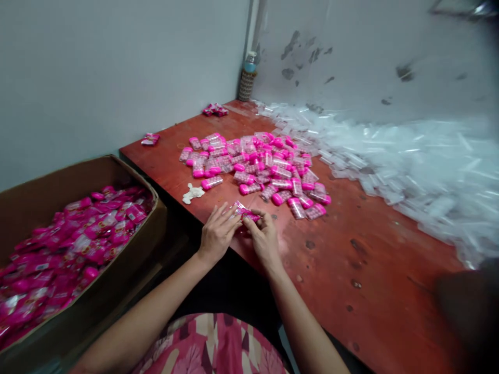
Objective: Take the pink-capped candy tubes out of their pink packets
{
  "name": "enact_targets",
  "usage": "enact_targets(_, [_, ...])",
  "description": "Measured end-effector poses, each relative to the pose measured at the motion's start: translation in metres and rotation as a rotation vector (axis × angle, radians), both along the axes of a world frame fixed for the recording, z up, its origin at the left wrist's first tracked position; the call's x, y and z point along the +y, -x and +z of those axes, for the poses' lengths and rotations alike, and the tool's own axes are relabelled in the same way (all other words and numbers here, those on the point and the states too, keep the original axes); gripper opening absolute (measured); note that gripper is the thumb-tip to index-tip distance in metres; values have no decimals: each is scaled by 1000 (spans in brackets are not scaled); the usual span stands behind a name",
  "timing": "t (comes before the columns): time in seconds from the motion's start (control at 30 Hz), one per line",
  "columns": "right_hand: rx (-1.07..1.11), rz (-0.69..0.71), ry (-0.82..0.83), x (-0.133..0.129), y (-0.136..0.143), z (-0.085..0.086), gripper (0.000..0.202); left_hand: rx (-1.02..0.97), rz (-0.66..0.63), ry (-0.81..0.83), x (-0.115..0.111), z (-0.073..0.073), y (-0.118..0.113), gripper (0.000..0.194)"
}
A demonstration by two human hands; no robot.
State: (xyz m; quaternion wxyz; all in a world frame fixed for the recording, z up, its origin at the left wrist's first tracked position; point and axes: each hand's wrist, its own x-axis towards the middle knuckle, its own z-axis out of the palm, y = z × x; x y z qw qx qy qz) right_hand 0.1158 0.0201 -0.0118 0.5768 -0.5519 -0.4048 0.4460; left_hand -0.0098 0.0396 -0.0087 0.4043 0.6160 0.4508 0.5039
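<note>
Hands (241, 231) angled inward, fingers bent around pink wrapper (245, 212), above red table (374, 270)

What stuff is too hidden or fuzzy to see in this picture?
All in the head view:
- The shiny pink thing: partly covered by the left hand and right hand.
- The box's bottom: pink packets hide it.
- Small words on those packets: too tiny and blurry.
- The dark shape: blurred, cut off by the right edge.

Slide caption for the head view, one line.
Two bare hands hold a shiny pink packet at the red table's edge, pink-capped containers piled beyond.
</note>
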Motion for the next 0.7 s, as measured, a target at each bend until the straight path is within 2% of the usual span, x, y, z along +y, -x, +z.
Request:
enact_targets(0.07, [55,24,8,1,-3,2,28,-9,3,45,-4,4,2,39])
enact_targets(0.13, [67,103,5,0,-7,5,30,-54,-43,186,-4,7,5,46])
enact_targets(0.27, [-43,327,21,-3,-19,14,35,-171,-324,584,-1,8,9,31])
enact_targets(0.33, [-187,359,34,-1,-30,19,33,-215,-350,686,0,8,8,27])
enact_targets(0.4, [-452,256,57,5,-45,26,27,-262,-306,739,0,8,6,24])
enact_targets(0.47, [-825,12,129,13,-65,31,28,-332,-253,794,-1,8,5,21])
enact_targets(0.53, [-1159,-220,278,21,-85,33,34,-428,-185,857,-1,9,4,16])
enact_targets(0.57, [-1270,-273,362,24,-94,33,37,-479,-148,888,-1,9,3,14])
enact_targets(0.63, [-1389,-265,486,28,-108,30,41,-585,-72,935,-1,10,2,9])
enact_targets(0.7, [-1410,-185,545,29,-118,26,41,-696,3,960,-1,12,0,7])
